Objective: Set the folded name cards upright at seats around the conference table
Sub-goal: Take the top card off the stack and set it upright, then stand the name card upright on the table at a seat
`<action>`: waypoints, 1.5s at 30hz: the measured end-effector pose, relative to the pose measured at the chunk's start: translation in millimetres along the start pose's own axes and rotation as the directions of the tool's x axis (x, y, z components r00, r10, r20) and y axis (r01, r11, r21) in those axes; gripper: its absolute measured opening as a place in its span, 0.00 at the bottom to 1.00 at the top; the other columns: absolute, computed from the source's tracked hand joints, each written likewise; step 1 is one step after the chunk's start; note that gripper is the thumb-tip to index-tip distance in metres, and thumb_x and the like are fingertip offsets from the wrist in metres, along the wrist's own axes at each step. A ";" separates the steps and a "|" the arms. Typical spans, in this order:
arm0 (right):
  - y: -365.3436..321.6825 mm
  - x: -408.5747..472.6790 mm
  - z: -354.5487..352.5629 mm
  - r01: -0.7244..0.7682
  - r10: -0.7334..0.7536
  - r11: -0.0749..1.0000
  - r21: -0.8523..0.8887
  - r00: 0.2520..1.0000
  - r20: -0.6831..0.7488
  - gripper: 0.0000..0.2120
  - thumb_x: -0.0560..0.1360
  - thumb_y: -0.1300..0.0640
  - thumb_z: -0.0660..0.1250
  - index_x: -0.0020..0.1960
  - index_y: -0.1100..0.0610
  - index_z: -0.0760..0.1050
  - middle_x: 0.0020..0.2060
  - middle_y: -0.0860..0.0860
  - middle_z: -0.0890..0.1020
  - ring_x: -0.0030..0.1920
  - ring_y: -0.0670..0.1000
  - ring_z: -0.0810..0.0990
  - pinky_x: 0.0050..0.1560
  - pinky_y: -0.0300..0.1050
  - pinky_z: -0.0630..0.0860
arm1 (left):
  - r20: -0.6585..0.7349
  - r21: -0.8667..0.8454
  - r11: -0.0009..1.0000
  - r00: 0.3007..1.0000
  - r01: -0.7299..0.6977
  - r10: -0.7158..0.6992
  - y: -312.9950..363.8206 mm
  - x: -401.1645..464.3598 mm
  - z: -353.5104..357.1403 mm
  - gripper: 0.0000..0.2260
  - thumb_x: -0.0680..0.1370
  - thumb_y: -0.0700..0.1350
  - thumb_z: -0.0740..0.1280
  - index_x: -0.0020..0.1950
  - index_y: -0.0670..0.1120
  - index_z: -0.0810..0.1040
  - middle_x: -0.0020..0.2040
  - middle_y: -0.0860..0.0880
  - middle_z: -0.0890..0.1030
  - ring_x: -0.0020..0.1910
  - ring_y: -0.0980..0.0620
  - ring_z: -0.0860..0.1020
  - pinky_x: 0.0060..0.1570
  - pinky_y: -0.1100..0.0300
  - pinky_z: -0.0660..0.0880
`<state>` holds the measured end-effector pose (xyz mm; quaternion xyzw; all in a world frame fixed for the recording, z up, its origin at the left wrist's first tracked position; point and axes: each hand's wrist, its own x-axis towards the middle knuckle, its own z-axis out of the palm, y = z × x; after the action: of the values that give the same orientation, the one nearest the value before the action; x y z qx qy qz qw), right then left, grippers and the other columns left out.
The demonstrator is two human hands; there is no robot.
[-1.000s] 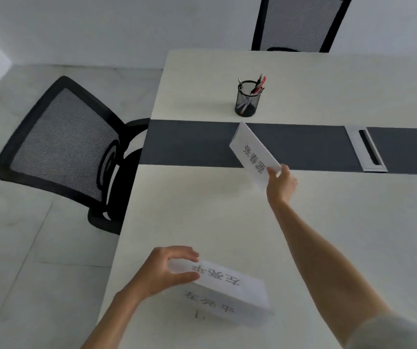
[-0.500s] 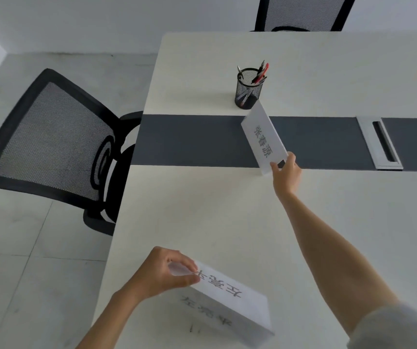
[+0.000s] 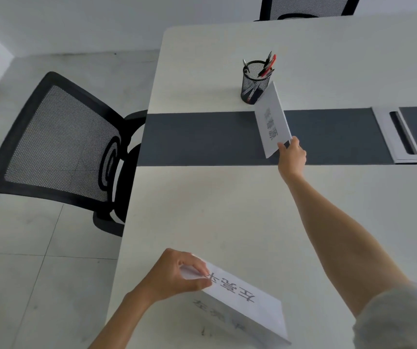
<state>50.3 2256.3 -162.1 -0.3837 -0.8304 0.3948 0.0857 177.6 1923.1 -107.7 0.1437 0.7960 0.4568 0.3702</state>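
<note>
My right hand (image 3: 292,157) is stretched out over the table's dark centre strip and pinches the near corner of a white folded name card (image 3: 273,122) with black characters. That card is held in the air, tilted, just in front of the pen cup. My left hand (image 3: 177,275) grips the left end of a second folded name card (image 3: 242,301), which stands like a tent near the table's front edge, its print reflected in the tabletop.
A black mesh pen cup (image 3: 254,83) with pens stands beyond the dark strip (image 3: 197,137). A silver cable hatch (image 3: 399,136) sits in the strip at the right. One black mesh chair (image 3: 61,144) stands at the table's left end, another (image 3: 305,7) at the far side.
My right hand has carried its card farther away and to the right, up to the pen cup. My left hand keeps its hold on the near card, which has barely shifted.
</note>
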 end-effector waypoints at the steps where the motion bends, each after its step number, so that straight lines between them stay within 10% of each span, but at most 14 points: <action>1: 1.0 0.7 -0.8 0.009 -0.009 1.000 -0.002 1.000 0.004 0.12 0.79 0.57 0.56 0.56 0.64 0.66 0.56 0.61 0.77 0.44 0.54 0.70 0.39 0.46 0.66 | 0.000 -0.003 1.000 1.000 0.001 -0.001 -0.2 0.0 0.3 0.10 0.61 0.54 0.75 0.37 0.50 0.84 0.41 0.55 0.86 0.47 0.60 0.82 0.52 0.67 0.74; 9: 9.7 6.7 -4.9 0.044 -0.038 0.998 -0.049 0.993 0.112 0.12 0.78 0.57 0.56 0.58 0.63 0.63 0.59 0.59 0.75 0.50 0.58 0.72 0.42 0.51 0.69 | -0.016 -0.022 1.000 1.000 0.006 -0.007 -1.8 -0.3 1.7 0.11 0.61 0.55 0.74 0.36 0.49 0.85 0.41 0.54 0.86 0.46 0.60 0.82 0.52 0.72 0.71; 13: 11.9 -13.3 -13.1 0.026 -0.022 0.999 -0.031 0.991 0.134 0.22 0.77 0.56 0.57 0.68 0.62 0.59 0.65 0.59 0.71 0.64 0.62 0.69 0.60 0.57 0.70 | -0.012 -0.012 1.000 1.000 0.024 -0.024 -2.0 -1.1 2.0 0.13 0.60 0.57 0.74 0.37 0.50 0.85 0.41 0.54 0.86 0.46 0.61 0.82 0.50 0.75 0.71; 22: 35.2 -189.3 -79.2 0.238 -0.185 0.970 -0.043 0.846 0.501 0.15 0.77 0.54 0.61 0.63 0.53 0.72 0.62 0.51 0.77 0.59 0.55 0.77 0.58 0.42 0.69 | -0.032 -0.004 1.000 0.999 -0.024 0.024 -0.3 -4.5 4.2 0.14 0.60 0.58 0.72 0.37 0.50 0.85 0.41 0.55 0.86 0.45 0.61 0.82 0.47 0.76 0.71; 27: 50.1 -285.5 -118.4 0.116 -0.198 0.977 0.176 0.797 0.571 0.12 0.75 0.47 0.62 0.58 0.45 0.73 0.55 0.35 0.77 0.57 0.41 0.76 0.53 0.21 0.66 | -0.045 0.019 0.997 0.996 -0.070 0.071 -3.5 -6.3 4.4 0.16 0.60 0.60 0.71 0.37 0.49 0.85 0.40 0.57 0.85 0.43 0.61 0.82 0.46 0.73 0.74; 30: 69.5 -318.9 -123.9 0.034 -0.193 0.957 0.290 0.818 0.541 0.21 0.66 0.36 0.66 0.56 0.40 0.73 0.57 0.34 0.78 0.60 0.39 0.75 0.63 0.33 0.69 | -0.046 0.023 0.994 0.993 -0.108 0.109 -5.6 -8.0 5.4 0.18 0.60 0.61 0.71 0.38 0.49 0.84 0.40 0.56 0.85 0.42 0.61 0.82 0.44 0.73 0.74; 35: 102.1 -344.8 -97.9 0.022 -0.127 0.958 0.285 0.926 0.356 0.21 0.64 0.44 0.72 0.55 0.37 0.71 0.57 0.46 0.79 0.59 0.51 0.77 0.63 0.55 0.72 | -0.043 -0.070 0.977 0.979 -0.202 0.199 -21.2 -23.3 4.1 0.19 0.63 0.60 0.70 0.48 0.51 0.81 0.46 0.62 0.83 0.48 0.69 0.77 0.45 0.78 0.69; 39: 106.2 -356.4 -83.1 0.013 -0.088 0.952 0.305 0.968 0.234 0.19 0.72 0.57 0.68 0.58 0.41 0.70 0.61 0.46 0.76 0.64 0.50 0.73 0.67 0.57 0.68 | -0.164 -0.165 0.951 0.958 -0.260 0.234 -38.9 -39.0 4.1 0.11 0.71 0.40 0.71 0.52 0.45 0.79 0.52 0.57 0.80 0.50 0.55 0.76 0.46 0.77 0.70; 45: 94.0 -371.3 -105.7 0.039 -0.074 0.948 0.316 0.992 0.098 0.19 0.74 0.57 0.65 0.56 0.35 0.68 0.60 0.43 0.76 0.64 0.50 0.73 0.67 0.52 0.68 | -0.094 -0.021 0.927 0.924 -0.374 0.371 -12.0 -47.1 -7.0 0.07 0.69 0.46 0.72 0.44 0.56 0.81 0.44 0.66 0.83 0.53 0.66 0.78 0.55 0.75 0.70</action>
<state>407.4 2094.0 -99.0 -0.3192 -0.7712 0.5393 0.1115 206.1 1885.6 -94.0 0.2646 0.7608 0.5400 0.2440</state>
